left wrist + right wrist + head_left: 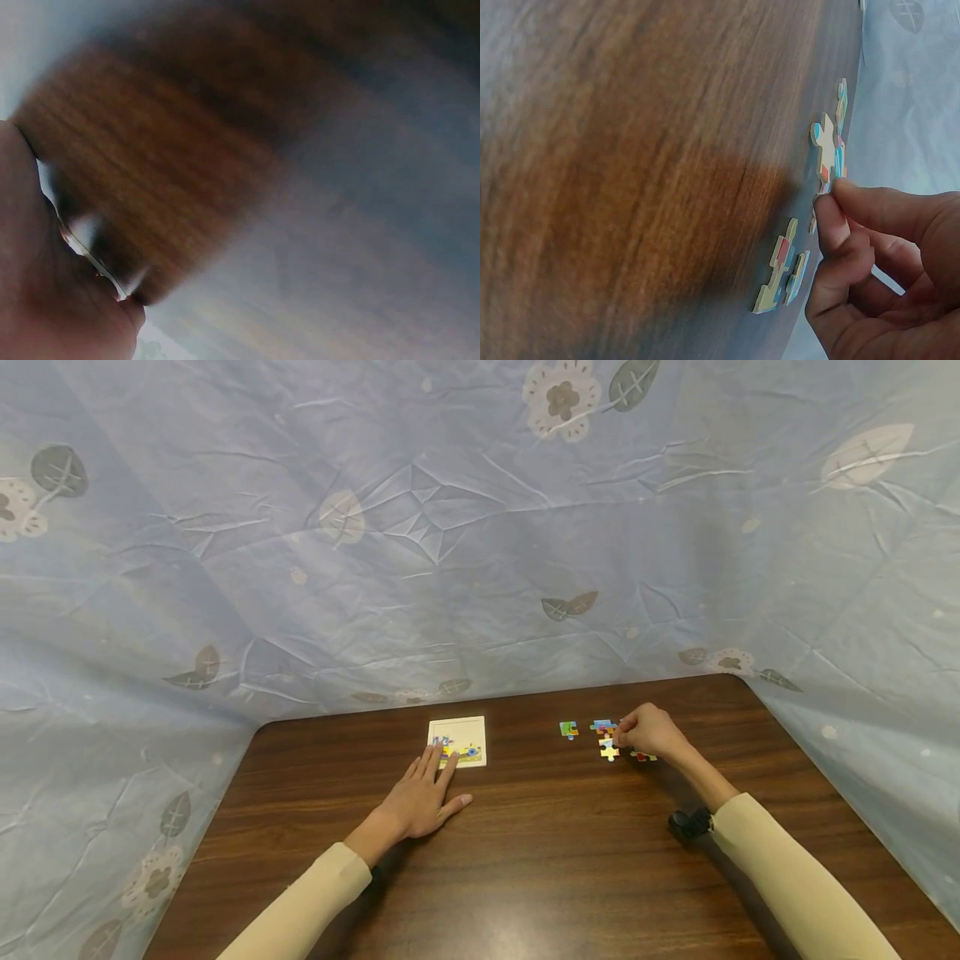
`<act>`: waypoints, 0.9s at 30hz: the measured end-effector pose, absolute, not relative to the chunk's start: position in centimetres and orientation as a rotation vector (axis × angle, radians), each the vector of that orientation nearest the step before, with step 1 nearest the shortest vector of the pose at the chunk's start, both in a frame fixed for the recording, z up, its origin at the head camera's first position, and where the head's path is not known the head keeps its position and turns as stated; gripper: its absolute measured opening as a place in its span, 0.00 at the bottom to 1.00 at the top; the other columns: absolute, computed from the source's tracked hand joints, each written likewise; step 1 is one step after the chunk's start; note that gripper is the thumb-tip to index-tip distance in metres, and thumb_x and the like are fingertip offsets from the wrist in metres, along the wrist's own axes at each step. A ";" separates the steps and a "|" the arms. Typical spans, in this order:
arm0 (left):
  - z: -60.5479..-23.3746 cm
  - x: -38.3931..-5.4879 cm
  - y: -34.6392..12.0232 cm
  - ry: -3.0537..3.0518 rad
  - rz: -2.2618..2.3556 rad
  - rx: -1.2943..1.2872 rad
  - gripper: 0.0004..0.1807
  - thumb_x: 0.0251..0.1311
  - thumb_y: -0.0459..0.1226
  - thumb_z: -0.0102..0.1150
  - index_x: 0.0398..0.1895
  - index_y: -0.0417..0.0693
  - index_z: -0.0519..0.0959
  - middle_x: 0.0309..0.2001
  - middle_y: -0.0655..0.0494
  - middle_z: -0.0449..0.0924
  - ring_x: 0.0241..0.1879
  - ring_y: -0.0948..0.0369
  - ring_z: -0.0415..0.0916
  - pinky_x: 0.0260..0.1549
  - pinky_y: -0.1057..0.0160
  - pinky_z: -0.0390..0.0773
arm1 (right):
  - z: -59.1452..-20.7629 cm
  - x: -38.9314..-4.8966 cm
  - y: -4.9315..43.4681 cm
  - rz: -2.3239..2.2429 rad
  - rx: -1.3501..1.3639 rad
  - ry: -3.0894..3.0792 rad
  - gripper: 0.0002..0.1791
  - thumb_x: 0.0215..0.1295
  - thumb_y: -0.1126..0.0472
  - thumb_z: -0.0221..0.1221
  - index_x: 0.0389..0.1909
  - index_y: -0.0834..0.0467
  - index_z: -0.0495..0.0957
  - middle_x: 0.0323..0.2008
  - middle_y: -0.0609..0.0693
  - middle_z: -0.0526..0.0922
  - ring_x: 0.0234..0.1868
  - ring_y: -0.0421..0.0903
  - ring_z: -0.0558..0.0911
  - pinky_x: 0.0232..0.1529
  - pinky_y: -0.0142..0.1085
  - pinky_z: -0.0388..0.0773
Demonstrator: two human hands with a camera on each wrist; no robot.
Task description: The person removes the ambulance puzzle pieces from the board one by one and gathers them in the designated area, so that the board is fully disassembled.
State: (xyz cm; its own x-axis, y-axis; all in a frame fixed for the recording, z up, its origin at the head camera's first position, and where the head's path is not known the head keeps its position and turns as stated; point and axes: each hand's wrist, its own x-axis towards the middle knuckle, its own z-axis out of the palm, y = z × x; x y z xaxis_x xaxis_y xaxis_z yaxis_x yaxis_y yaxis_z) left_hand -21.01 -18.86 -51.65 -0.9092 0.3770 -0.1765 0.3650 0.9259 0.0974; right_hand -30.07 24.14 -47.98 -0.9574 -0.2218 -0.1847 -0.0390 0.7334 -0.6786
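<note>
A dark brown wood-grain desk point(525, 852) with rounded far corners stands against creased, pale blue-grey fabric point(480, 568) printed with flowers and leaves. Soft light reflects off the desk's near middle.

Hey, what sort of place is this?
Probably an indoor tabletop spot screened off with fabric, though the wider room is out of sight. Clues: a dark wood-grain table, floral-patterned sheeting behind it and along both sides, and puzzle pieces laid out.
</note>
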 end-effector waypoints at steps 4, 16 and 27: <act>-51.8 -21.0 -18.9 2.887 0.102 0.560 0.47 0.79 0.66 0.34 0.87 0.49 0.42 0.86 0.36 0.32 0.87 0.41 0.34 0.84 0.41 0.50 | -47.9 -30.2 24.1 -0.987 -0.222 2.697 0.07 0.69 0.64 0.66 0.38 0.63 0.91 0.44 0.62 0.90 0.26 0.44 0.78 0.28 0.35 0.73; -51.8 -21.2 -19.0 2.888 0.095 0.567 0.48 0.78 0.68 0.31 0.87 0.49 0.41 0.86 0.37 0.31 0.87 0.42 0.33 0.85 0.41 0.49 | -47.8 -30.2 23.9 -0.946 -0.270 2.726 0.07 0.68 0.64 0.66 0.35 0.63 0.91 0.42 0.62 0.91 0.18 0.41 0.76 0.23 0.34 0.71; -51.7 -21.1 -18.9 2.887 0.101 0.562 0.47 0.78 0.68 0.32 0.87 0.49 0.42 0.87 0.37 0.31 0.87 0.42 0.33 0.84 0.41 0.50 | -48.0 -30.3 24.0 -0.915 -0.278 2.732 0.07 0.65 0.64 0.67 0.28 0.60 0.90 0.28 0.51 0.89 0.20 0.40 0.73 0.25 0.34 0.70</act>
State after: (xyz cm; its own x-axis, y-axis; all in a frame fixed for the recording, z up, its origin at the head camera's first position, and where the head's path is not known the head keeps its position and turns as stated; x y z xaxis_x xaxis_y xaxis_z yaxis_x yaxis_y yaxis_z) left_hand -21.14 -18.93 -51.70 -0.9082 0.3776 -0.1803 0.3641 0.9255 0.1041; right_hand -30.28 24.04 -47.95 -0.9515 -0.2558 -0.1711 -0.1011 0.7851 -0.6111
